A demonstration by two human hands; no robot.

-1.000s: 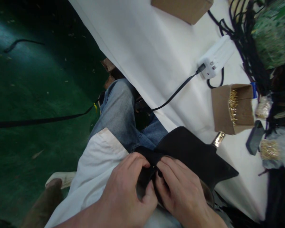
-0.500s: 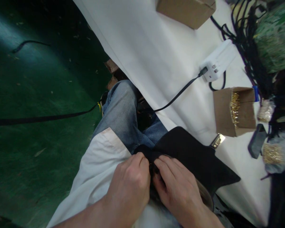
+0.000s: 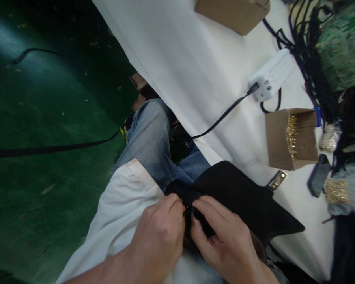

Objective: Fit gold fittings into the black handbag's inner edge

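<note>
A black bag [image 3: 233,193] lies across my lap, its wide flap spread to the right with a pointed corner. On the flap's edge sits a gold metal clasp [image 3: 277,180]. My left hand [image 3: 161,227] is closed, fingers curled over the bag's dark edge. Right beside it, my right hand [image 3: 225,232] pinches the same part of the bag between thumb and fingers. A small dark piece shows in the gap between the two hands, too hidden to name.
To my right runs a white-covered table [image 3: 213,79]. On it are a white power bank [image 3: 272,75] with a black cable [image 3: 225,114], an open cardboard box [image 3: 279,140] of gold-coloured fittings, another carton [image 3: 233,14] and black straps [image 3: 310,59]. Green floor [image 3: 47,189] lies left.
The bag's flap and clasp have shifted slightly right and down. My hands stay close together on the bag, with the right thumb slightly lower and further from its fingers.
</note>
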